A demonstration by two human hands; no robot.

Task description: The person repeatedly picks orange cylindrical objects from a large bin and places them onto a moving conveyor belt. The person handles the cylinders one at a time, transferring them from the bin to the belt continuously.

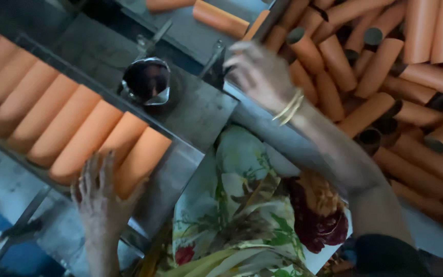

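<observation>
The big heap of loose orange tubes [385, 77] fills the bin on your right, piled at all angles with their dark hollow ends showing, while the neat row of orange tubes [62, 123] lies side by side in the slanted metal tray [190, 118] on your left, each one touching its neighbour. Between them sits a small shiny metal cup [146, 80] on the grey machine top, and your floral cloth [242, 205] drapes over your lap below. Your right hand [260, 74] reaches to the near edge of the heap, fingers spread and blurred by motion; I cannot tell whether it has closed on a tube yet. Take one tube lying free on top, gripping it round the middle so it comes out level and does not drag its neighbours over the bin's edge. Your left hand [98, 192] rests open, fingers splayed, on the lower end of the last tube in the row, holding nothing. Keep that palm flat against the ends so the row stays square and tight, and mind the bangles [289, 106] near the bin's rim.
</observation>
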